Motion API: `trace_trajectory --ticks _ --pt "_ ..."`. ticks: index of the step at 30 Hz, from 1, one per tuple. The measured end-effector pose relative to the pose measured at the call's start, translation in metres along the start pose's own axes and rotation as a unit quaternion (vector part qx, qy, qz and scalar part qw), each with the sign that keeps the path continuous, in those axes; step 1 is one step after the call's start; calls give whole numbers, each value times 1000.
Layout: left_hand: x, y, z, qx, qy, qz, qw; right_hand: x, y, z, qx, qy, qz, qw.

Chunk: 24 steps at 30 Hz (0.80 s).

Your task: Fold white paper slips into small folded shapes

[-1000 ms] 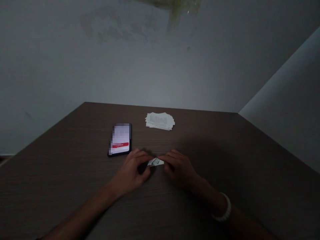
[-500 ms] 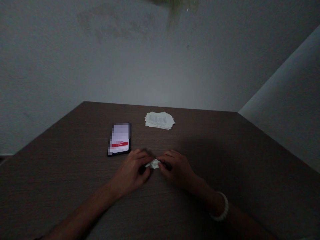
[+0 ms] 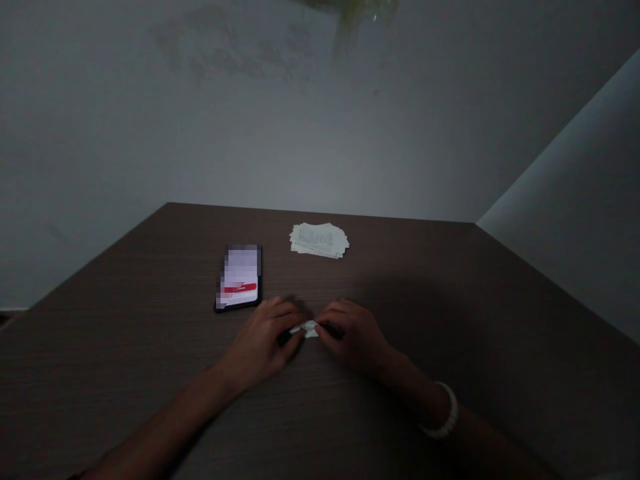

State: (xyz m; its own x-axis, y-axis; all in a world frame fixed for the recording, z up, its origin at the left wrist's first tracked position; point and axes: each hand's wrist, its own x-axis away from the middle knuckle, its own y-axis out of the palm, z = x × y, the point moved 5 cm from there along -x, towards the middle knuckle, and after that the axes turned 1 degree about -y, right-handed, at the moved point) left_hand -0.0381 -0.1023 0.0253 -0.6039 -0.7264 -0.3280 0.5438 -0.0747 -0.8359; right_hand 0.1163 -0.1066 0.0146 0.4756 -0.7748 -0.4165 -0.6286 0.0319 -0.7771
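A small folded piece of white paper lies on the dark wooden table, pinched between both hands. My left hand grips its left side with curled fingers. My right hand, with a white bracelet on the wrist, presses and pinches its right side. Most of the paper is hidden under my fingertips. The room is dim.
A phone with a lit screen lies face up just beyond my left hand. A loose stack of white printed paper slips sits near the table's far edge. Grey walls close in behind and on the right.
My hands have drawn closer together over the paper, so less of it shows now than one second ago. Phone and paper stack have not moved.
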Motion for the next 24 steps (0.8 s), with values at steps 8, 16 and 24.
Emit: trace_trajectory --ticks 8,16,24 --pt "-1 -2 4 -18 -2 2 1000 0 2 -3 14 -25 0 1000" --pt "-2 0 1 -44 9 -3 999 -1 2 -6 13 -37 1 999" --pt "-2 0 7 -88 21 -4 996 -1 5 -7 26 -48 -4 998"
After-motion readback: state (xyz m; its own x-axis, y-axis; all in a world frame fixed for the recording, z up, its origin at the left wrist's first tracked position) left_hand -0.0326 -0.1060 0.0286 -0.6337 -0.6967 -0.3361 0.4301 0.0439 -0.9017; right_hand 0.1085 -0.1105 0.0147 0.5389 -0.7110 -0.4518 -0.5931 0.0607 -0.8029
